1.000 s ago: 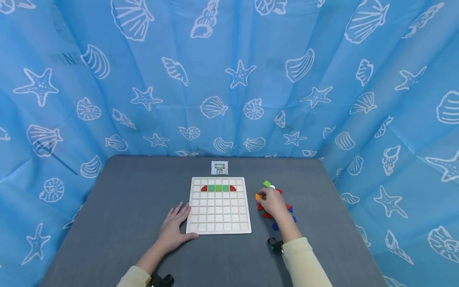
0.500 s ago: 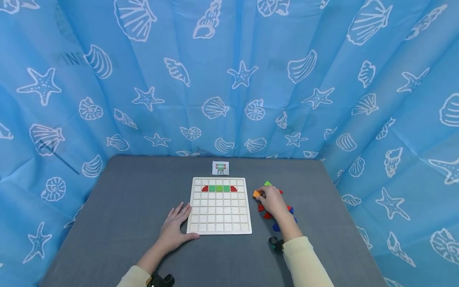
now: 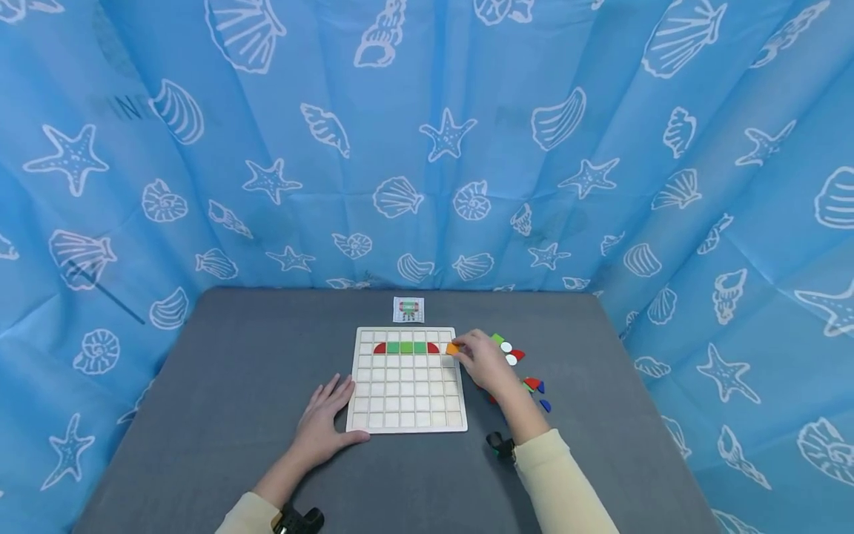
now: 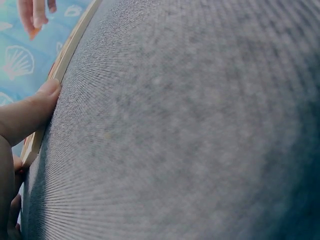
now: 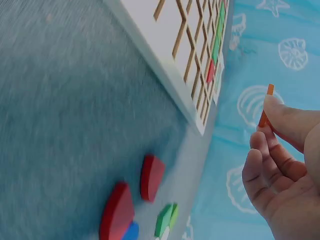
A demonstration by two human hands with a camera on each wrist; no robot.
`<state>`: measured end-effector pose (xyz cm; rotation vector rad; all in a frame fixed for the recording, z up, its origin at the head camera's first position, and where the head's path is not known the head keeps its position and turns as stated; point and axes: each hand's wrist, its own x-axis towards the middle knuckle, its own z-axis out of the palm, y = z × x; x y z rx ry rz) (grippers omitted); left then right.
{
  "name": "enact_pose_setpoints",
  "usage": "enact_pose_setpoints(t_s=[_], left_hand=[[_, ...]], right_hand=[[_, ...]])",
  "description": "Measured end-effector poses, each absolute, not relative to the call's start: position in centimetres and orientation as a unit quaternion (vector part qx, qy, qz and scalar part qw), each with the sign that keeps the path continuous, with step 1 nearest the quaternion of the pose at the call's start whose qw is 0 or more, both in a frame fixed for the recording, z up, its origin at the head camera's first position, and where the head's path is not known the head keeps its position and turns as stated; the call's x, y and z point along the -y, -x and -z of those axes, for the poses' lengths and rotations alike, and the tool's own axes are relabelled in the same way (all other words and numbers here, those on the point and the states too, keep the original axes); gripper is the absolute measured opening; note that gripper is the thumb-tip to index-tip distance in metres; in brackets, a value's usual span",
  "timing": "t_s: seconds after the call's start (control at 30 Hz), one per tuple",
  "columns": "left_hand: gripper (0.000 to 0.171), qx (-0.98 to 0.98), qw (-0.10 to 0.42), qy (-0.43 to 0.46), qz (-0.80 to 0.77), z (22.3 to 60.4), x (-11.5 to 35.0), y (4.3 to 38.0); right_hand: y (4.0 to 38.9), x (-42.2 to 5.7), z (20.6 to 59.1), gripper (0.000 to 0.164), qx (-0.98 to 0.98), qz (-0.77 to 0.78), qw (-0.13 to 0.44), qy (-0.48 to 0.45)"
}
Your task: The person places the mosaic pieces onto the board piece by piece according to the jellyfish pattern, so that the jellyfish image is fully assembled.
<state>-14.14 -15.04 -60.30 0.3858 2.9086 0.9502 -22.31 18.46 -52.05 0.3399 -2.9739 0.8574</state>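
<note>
My right hand (image 3: 485,362) pinches an orange square tile (image 3: 453,348) between thumb and fingers, over the right edge of the white grid board (image 3: 407,393). In the right wrist view the tile (image 5: 266,105) is seen edge-on, raised above the board. My left hand (image 3: 323,424) lies with fingers spread against the board's left side and lower left corner; its thumb (image 4: 47,95) touches the board's edge. One row of the board bears green square tiles (image 3: 406,348) between two red quarter-round tiles (image 3: 379,348).
Right of the board lie loose tiles: white discs (image 3: 511,360), a light green one (image 3: 497,339), red ones (image 3: 531,383) and blue ones (image 3: 545,406), some behind my right arm. A small printed pattern card (image 3: 408,310) lies beyond the board. A blue shell-print curtain (image 3: 427,185) hangs behind the grey table.
My right hand has lifted the orange tile from the loose pieces and moved left with it to the board's right edge. My left hand stays in place at the board.
</note>
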Motion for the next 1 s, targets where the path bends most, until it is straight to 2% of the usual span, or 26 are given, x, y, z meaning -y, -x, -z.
enact_pose_setpoints(t_s=[0.47,1.0], left_hand=[[0.114,-0.947,0.030,-0.126,-0.293,60.2,15.1,14.3],[0.115,-0.949,0.037,-0.118,-0.289,60.2,15.0,14.3]], right_hand=[[23.8,-15.6,54.2,0.025,0.964,-0.226,-0.041,-0.135],[24.2,-15.0,54.7,0.021,0.968,-0.213,-0.061,-0.117]])
